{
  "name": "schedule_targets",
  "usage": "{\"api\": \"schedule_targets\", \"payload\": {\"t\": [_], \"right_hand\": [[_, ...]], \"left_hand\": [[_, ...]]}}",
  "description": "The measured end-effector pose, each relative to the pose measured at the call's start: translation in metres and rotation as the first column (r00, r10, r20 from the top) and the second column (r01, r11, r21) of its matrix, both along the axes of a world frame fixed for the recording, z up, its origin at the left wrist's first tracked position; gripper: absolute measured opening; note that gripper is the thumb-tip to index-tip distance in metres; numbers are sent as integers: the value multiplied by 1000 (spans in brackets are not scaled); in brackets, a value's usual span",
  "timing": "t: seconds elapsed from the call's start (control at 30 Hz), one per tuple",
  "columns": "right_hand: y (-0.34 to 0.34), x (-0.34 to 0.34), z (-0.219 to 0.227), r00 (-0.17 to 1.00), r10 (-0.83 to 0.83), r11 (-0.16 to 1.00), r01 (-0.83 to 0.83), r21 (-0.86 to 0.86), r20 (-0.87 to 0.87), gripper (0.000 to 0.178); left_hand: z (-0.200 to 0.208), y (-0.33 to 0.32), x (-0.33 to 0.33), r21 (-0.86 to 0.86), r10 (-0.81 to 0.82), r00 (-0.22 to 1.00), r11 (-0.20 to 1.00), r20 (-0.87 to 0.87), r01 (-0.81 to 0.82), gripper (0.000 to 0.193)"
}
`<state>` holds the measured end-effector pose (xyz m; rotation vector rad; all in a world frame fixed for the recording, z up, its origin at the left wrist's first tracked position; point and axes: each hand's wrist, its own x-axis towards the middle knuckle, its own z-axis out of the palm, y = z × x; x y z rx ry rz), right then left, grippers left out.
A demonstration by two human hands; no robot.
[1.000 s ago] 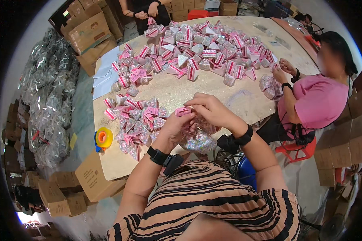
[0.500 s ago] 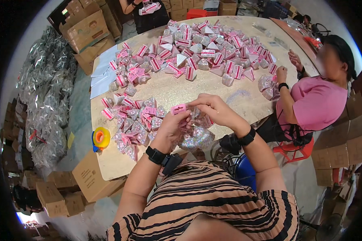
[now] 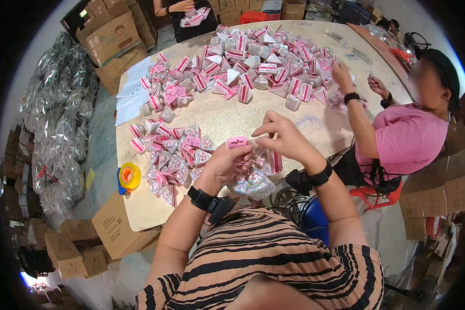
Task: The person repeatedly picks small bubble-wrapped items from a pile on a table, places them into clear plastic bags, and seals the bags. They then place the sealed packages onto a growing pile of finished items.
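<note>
My left hand (image 3: 225, 164) is closed on a pink hang card (image 3: 236, 142) with a slot in it, gripped near its lower edge. Below and beside that hand hang clear bags of shiny, glittery pieces (image 3: 252, 187), close to the table's near edge. My right hand (image 3: 289, 139) is just right of the card, thumb and a finger pinched together and the index finger raised. Whatever is in that pinch is too small to make out. Left of my hands lies a pile of similar pink-carded glittery packs (image 3: 178, 163).
A large heap of packs (image 3: 261, 64) covers the table's (image 3: 206, 116) far part. A yellow tape roll (image 3: 131, 175) lies at the left edge, white sheets (image 3: 134, 93) beyond it. A co-worker in pink (image 3: 408, 129) sits right; another person (image 3: 191, 23) stands opposite. Cartons (image 3: 124, 225) stand lower left.
My right hand has drawn slightly right and its index finger has lifted. The card in my left hand has shifted a little right. The co-worker's hand has moved to the heap's right end.
</note>
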<state>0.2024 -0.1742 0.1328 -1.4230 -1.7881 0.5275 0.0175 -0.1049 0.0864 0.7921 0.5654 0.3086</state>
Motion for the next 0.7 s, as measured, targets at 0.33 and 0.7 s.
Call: {"api": "schedule_targets", "payload": {"t": [0.33,0.7], "right_hand": [[-9,-12,5,995,-98,960,91,265,14,13],[-14,-33,6,973,-206,865,129,484,109,13]], "left_hand": [[10,-3,1,-28,37,999,999,-2,-37,9],[3,-5,0,135,19,999,991,32,-23,8]]}}
